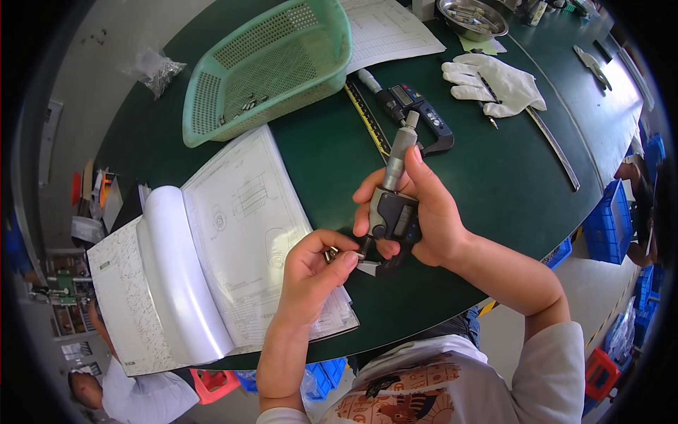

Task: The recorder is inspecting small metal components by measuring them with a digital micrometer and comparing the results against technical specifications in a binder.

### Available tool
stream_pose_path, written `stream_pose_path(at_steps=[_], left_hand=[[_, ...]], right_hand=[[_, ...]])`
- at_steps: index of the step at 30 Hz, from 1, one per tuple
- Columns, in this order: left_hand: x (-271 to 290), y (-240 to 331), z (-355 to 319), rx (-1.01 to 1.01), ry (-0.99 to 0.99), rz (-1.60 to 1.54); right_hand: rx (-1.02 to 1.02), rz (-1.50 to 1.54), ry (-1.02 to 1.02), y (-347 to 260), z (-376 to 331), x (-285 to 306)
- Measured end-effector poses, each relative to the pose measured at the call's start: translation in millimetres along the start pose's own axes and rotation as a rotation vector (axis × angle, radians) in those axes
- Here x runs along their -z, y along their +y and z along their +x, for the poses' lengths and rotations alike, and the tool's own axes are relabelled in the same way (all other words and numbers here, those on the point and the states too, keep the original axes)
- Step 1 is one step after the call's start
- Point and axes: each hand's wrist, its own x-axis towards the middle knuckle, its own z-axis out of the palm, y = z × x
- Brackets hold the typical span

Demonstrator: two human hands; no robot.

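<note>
My right hand (441,212) is wrapped round a digital micrometer (395,215) with a silver thimble pointing up and away and a dark frame below. To its left my left hand (314,272) is closed, thumb and forefinger pinching a small metal part (359,256) at the micrometer's jaws. More shiny metal shows in the curled left fingers (330,254), too small to tell apart. Whether the jaws touch the pinched part cannot be made out. Beyond my hands a second digital micrometer (413,106) lies on the green table (494,177).
An open binder with a technical drawing (240,205) lies at the left. Behind it stands a green plastic basket (275,92) holding a few small metal parts. At the back right are a white glove (494,81), a steel ruler (554,148) and a metal bowl (473,18). A person (145,392) sits at the lower left.
</note>
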Motion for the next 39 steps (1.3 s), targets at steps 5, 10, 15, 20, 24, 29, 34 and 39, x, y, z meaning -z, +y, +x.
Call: stream_pose_path(at_steps=[5,10,15,20,24,29,34,39], left_hand=[[0.3,-0.8,0.8,-0.010,-0.007,-0.025],[1.5,-2.9,0.4,-0.044,-0.022,-0.027],[1.7,-4.2,1.0,-0.044,-0.018,-0.027],[-0.9,-2.3,0.1,-0.058,-0.006,0.022],[-2.3,-0.1,0.2,-0.028,-0.016,0.006],[-4.3,1.4,0.4,0.007,0.011,0.048],[-4.5,2.0,-0.1,0.022,0.007,0.051],[-3.5,0.1,0.3,0.019,-0.020,0.078]], right_hand=[[0.001,-0.024,0.051,-0.4,0.5,-0.7],[-0.021,0.023,0.049,-0.7,0.0,0.4],[-0.025,0.056,0.019,1.1,1.0,2.8],[-0.021,0.020,0.034,0.5,0.9,1.0],[-0.006,0.016,0.031,-0.2,0.8,1.2],[0.059,-0.039,0.006,2.2,1.0,2.3],[0.097,-0.064,0.034,1.9,-0.2,-1.8],[0.038,0.005,0.020,1.4,-1.2,0.0]])
